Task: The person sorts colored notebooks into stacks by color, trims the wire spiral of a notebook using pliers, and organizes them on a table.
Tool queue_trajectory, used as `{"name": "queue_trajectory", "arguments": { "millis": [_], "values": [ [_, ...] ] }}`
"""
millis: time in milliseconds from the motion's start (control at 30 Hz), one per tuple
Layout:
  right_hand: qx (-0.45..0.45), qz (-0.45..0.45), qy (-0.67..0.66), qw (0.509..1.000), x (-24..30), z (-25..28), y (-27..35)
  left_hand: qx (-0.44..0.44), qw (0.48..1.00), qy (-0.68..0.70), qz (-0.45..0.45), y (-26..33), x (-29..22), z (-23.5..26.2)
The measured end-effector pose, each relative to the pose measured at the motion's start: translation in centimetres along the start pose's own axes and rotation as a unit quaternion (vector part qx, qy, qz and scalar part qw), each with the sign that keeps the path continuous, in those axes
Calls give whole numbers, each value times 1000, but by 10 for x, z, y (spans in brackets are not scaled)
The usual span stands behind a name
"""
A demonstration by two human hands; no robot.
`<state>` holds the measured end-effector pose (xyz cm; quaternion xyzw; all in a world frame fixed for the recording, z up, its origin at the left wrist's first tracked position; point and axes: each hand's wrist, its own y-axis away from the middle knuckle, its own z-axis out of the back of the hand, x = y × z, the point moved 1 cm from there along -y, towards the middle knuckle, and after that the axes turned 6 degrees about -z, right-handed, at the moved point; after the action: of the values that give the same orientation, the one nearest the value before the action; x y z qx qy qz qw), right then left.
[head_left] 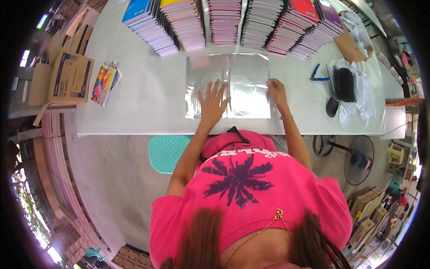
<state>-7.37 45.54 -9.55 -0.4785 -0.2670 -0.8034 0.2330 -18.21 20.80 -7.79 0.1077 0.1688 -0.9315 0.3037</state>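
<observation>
A clear, shiny plastic book cover (248,71) lies flat on the white table in front of me, with a seam down its middle. My left hand (213,102) rests on its left half, palm down with the fingers spread. At the cover's right edge, my right hand (277,92) has its fingers drawn together in a pinch. Whether it grips the plastic edge there is too small to make out. Beyond the cover stand several stacks of spiral-bound notebooks (223,24) with differently coloured covers.
Colourful booklets (104,84) lie at the left, near an open cardboard box (70,76). To the right are blue-handled pliers (319,76), a pile of black binding coils (344,84) and crumpled plastic (365,96). A turquoise stool (165,154) and a fan (358,160) stand below the table edge.
</observation>
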Motion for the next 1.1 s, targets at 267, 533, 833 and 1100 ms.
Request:
{"name": "queue_trajectory", "arguments": {
  "millis": [267,533,833,1100],
  "values": [
    [-1,-101,-92,991,23,32,22,45,999,-24,10,1,-1,-2],
    [-171,-32,-73,982,-13,141,31,86,996,2,21,-6,-10,7],
    [-168,5,-46,985,-5,186,8,-83,983,4,165,-18,-9,26],
    [43,48,-68,996,14,91,20,-255,884,-21,391,45,17,23]
  ]
}}
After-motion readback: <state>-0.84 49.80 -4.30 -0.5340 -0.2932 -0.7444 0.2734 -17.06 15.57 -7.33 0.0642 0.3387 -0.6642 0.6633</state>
